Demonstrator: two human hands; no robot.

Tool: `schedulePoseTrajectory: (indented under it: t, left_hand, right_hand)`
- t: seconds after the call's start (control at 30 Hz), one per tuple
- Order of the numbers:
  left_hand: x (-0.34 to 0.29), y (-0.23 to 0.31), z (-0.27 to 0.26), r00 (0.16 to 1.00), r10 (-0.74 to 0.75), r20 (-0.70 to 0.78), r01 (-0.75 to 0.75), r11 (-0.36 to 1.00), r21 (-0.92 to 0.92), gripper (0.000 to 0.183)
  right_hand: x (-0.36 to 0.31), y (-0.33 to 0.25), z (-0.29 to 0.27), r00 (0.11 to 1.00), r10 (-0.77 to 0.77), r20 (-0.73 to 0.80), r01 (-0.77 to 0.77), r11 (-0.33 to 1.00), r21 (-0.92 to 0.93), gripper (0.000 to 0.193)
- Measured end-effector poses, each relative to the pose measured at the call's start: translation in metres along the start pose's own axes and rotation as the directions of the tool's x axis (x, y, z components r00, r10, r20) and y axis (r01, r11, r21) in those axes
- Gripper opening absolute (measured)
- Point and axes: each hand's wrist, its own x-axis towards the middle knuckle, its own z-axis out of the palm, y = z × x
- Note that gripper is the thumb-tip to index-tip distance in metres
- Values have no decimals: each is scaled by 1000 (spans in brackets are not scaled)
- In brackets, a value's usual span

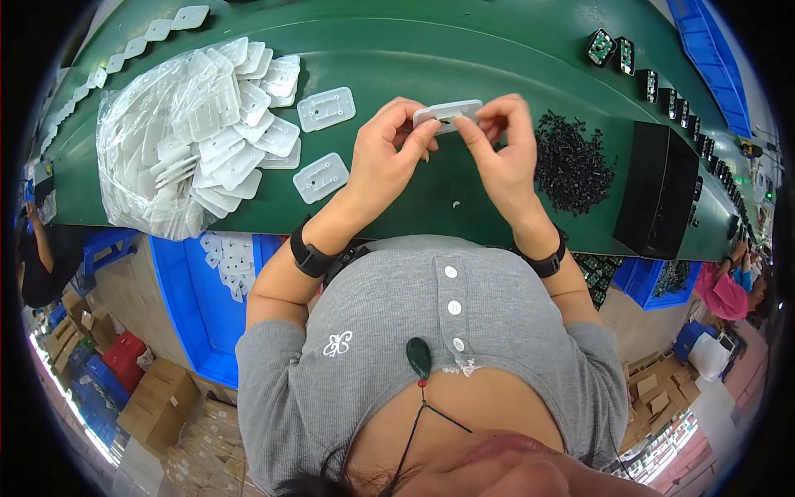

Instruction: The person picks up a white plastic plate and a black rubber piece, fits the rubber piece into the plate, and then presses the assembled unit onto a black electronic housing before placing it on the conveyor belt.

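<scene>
Both hands hold one white plastic cover plate (451,108) up over the green table, tilted so that it shows nearly edge-on. My left hand (389,137) pinches its left end between thumb and fingers. At the right end, my right hand (503,137) has its thumb on the plate near a dark spot in the middle; a small part there is too small to name. Two more white cover plates, an upper one (326,109) and a lower one (320,178), lie flat to the left of my hands. A heap of small black plastic parts (571,161) lies just right of my right hand.
A clear plastic bag (124,166) spilling many white plates lies at left. A black box (657,190) stands at right, beyond the heap. Rows of black housings with green circuit boards (601,48) line the far right. A blue bin (186,290) with white pieces sits below the table's near edge.
</scene>
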Motion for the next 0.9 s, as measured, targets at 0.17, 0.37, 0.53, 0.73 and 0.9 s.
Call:
schedulePoseTrajectory:
  t: [0.17,0.37,0.53,0.73,0.9]
  left_hand:
    - [0,1,1,995,-78,60,76,997,35,10]
    - [5,4,5,982,-162,95,171,981,-89,12]
    - [20,-2,8,997,-68,23,71,970,-233,15]
    - [55,-14,-19,971,238,7,-186,735,652,13]
    - [68,-12,-16,960,247,133,-250,538,805,20]
  right_hand:
    - [8,4,-12,987,-161,28,163,976,-143,34]
    - [10,5,-22,965,163,203,-174,984,37,30]
    - [20,22,-23,940,276,203,-322,913,249,34]
    - [106,21,-91,897,-433,-90,238,643,-728,54]
    - [167,62,-158,940,-269,-209,-111,340,-934,53]
